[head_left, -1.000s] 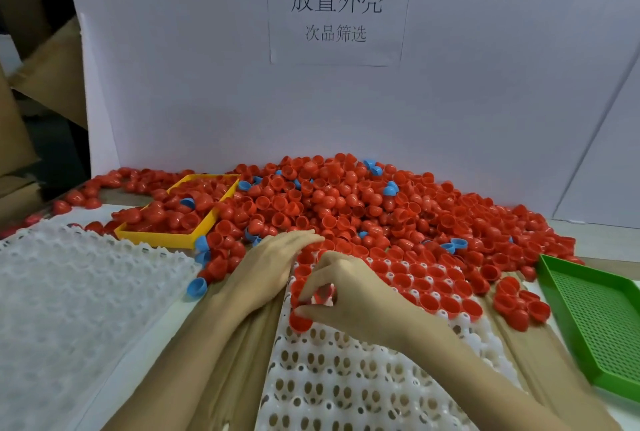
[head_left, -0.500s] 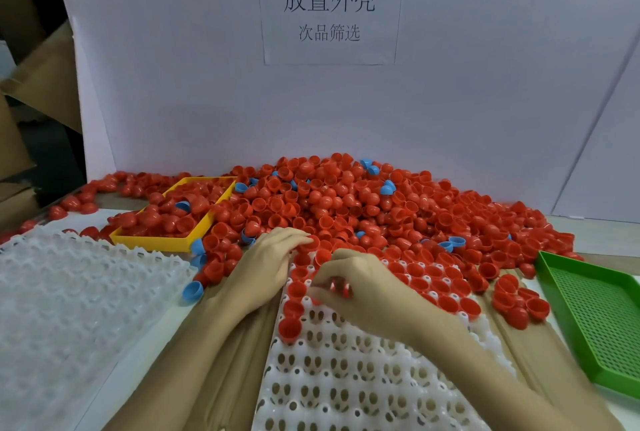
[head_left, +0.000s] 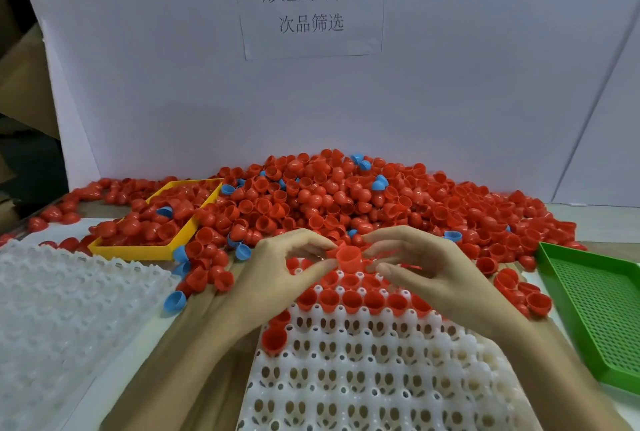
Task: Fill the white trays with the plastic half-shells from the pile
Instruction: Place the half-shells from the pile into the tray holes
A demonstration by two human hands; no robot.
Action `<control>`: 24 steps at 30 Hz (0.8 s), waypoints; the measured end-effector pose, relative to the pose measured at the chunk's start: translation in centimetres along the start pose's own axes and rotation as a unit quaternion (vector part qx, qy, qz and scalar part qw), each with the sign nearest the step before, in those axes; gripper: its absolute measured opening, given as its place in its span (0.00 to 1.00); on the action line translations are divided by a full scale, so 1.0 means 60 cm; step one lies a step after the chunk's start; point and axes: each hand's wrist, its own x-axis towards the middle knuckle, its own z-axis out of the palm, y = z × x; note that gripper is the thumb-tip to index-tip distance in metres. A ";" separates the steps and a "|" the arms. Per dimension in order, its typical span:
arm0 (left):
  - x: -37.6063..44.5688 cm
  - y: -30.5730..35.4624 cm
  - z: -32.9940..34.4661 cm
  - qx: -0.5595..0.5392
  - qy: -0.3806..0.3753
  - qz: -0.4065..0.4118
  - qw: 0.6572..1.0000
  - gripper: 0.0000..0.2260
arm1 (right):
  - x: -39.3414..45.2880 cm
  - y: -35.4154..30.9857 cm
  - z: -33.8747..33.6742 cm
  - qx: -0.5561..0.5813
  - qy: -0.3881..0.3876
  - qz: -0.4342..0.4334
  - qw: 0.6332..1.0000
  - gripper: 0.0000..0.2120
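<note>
Both hands, left hand (head_left: 277,268) and right hand (head_left: 426,264), fingertips pinched on one red half-shell (head_left: 349,257) above the white tray (head_left: 381,378).

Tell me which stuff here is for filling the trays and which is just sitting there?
For the job:
- red half-shell, held between the hands: left hand, right hand
- pile of shells
- white tray in front
- second white tray at the left

Just lying about:
- yellow tray
- green tray
- paper sign

White backboard (head_left: 450,84) with taped paper sign (head_left: 310,4)
</note>
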 end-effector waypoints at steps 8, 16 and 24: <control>-0.017 0.035 0.028 0.075 -0.011 0.076 0.994 0.08 | -0.013 -0.004 0.003 0.079 -0.072 0.025 0.994 0.16; -0.021 0.053 0.019 -0.099 -0.151 -0.071 0.981 0.12 | -0.011 0.008 0.025 0.031 0.006 0.027 0.999 0.13; -0.014 0.040 0.006 -0.094 -0.092 -0.036 0.991 0.12 | -0.013 -0.001 0.027 0.063 -0.021 0.013 0.998 0.18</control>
